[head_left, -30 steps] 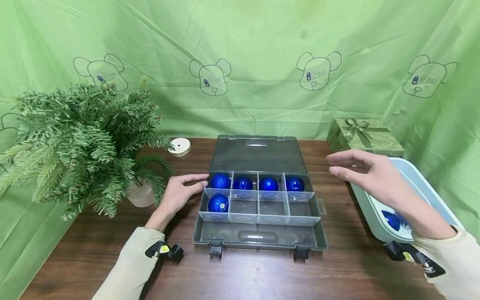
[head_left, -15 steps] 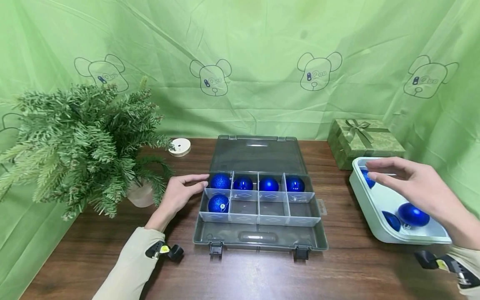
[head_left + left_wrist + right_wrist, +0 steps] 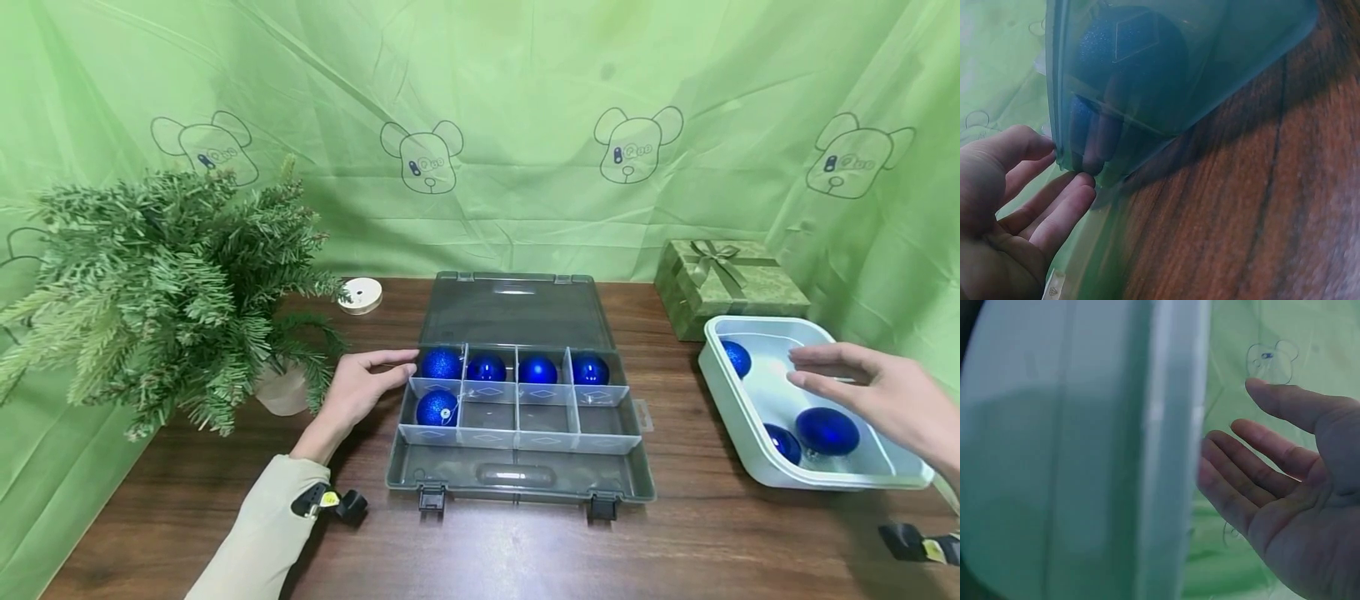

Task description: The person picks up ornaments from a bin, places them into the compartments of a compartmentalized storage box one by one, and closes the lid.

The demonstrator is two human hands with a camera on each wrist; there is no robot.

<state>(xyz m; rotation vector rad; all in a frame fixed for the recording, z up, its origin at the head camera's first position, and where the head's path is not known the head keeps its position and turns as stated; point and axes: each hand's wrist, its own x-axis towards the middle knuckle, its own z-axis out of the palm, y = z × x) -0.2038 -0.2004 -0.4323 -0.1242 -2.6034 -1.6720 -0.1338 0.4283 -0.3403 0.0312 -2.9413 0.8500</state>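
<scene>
A grey translucent divided box (image 3: 517, 473) lies with its lid (image 3: 517, 308) folded back. Several blue Christmas balls (image 3: 537, 369) fill its back row, and a glittery blue ball (image 3: 437, 408) sits in the front-left compartment. At the box's left wall, my left hand (image 3: 352, 392) touches with thumb and fingertips; its extended fingers (image 3: 1063, 212) show in the left wrist view. Over the pale plastic tub (image 3: 731, 433) my right hand (image 3: 885, 392) hovers with spread fingers, holding nothing. Beneath it in the tub are a dark blue ball (image 3: 827, 431) and two others.
An artificial fir tree (image 3: 165, 283) in a pale pot (image 3: 282, 390) stands at the left. Behind the tub is a green gift box (image 3: 731, 279) with a bow. A white ribbon spool (image 3: 360, 296) lies near the back edge, before a green cloth (image 3: 525, 225).
My right hand has moved rightward over the tub, uncovering the balls inside it. My left hand stays at the box's left wall.
</scene>
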